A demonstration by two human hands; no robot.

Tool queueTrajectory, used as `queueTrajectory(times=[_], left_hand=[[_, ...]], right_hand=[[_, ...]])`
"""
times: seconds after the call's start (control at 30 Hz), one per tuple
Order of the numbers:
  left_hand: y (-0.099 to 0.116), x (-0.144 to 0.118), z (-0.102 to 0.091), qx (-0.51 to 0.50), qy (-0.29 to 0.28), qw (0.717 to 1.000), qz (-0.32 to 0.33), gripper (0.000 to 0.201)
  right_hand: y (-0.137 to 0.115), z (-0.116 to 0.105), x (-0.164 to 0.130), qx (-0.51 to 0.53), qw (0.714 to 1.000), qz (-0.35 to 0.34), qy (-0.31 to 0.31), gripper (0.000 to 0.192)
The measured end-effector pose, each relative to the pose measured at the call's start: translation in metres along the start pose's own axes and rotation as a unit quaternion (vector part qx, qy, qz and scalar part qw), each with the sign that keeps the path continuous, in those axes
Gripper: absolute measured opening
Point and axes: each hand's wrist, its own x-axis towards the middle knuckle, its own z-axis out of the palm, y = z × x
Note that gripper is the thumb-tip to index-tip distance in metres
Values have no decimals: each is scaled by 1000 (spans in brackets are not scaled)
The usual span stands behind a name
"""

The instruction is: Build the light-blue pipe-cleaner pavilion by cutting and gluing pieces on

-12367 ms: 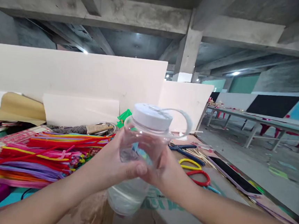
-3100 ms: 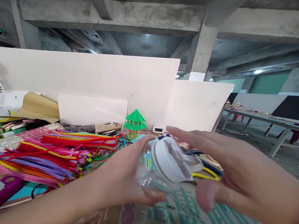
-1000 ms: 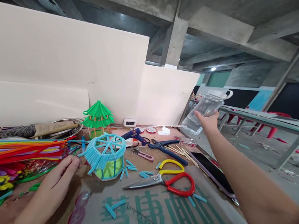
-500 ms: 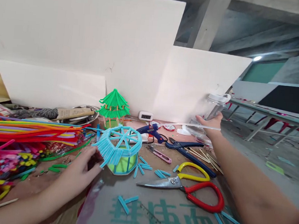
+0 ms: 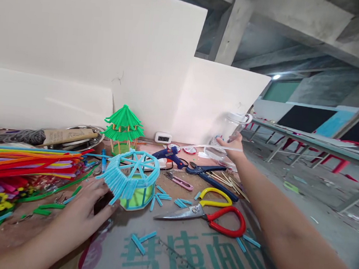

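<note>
At the far right corner of the table, I have my right hand (image 5: 233, 145) wrapped around the clear plastic bottle with a white lid (image 5: 226, 136), and I should lower it upright while my open left hand (image 5: 90, 204) steadies the blue pipe-cleaner pavilion (image 5: 130, 178).

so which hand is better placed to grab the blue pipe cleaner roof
Left. The left hand already rests beside the blue roof model, while the right hand is stretched far off on the clear bottle.

Blue pavilion (image 5: 131, 178), clear white-capped bottle (image 5: 226, 138)
</note>
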Motion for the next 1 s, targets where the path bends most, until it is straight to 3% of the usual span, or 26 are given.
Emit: queueTrajectory(times=[0.17, 0.3, 0.5, 0.6, 0.7, 0.77, 0.83, 0.93, 1.0], left_hand=[[2, 1, -2, 13, -17, 1000, -7, 27], [4, 2, -5, 16, -31, 999, -11, 25], [6, 2, -9, 10, -45, 999, -11, 26], [8, 1, -10, 12, -41, 999, -21, 28], [9, 0, -12, 10, -35, 999, -27, 29], [8, -1, -12, 6, -18, 1000, -16, 29], [7, 0, -12, -3, -8, 1000, -6, 29], [4, 1, -10, -12, -29, 999, -8, 28], [2, 2, -9, -13, -47, 999, -7, 28]], right_hand=[[-26, -6, -12, 2, 1000, 7, -25, 90], [-48, -33, -42, -1, 998, -19, -61, 66], [-49, -76, -97, -106, 982, -32, -156, 41], [-62, -90, -143, -124, 960, -107, -226, 28], [-100, -101, -197, -222, 892, -277, -280, 34], [-133, -104, -223, -242, 859, -333, -306, 35], [-163, -103, -236, -243, 843, -352, -325, 33], [-189, -87, -224, -260, 838, -329, -349, 37], [-188, -69, -203, -287, 842, -280, -362, 39]])
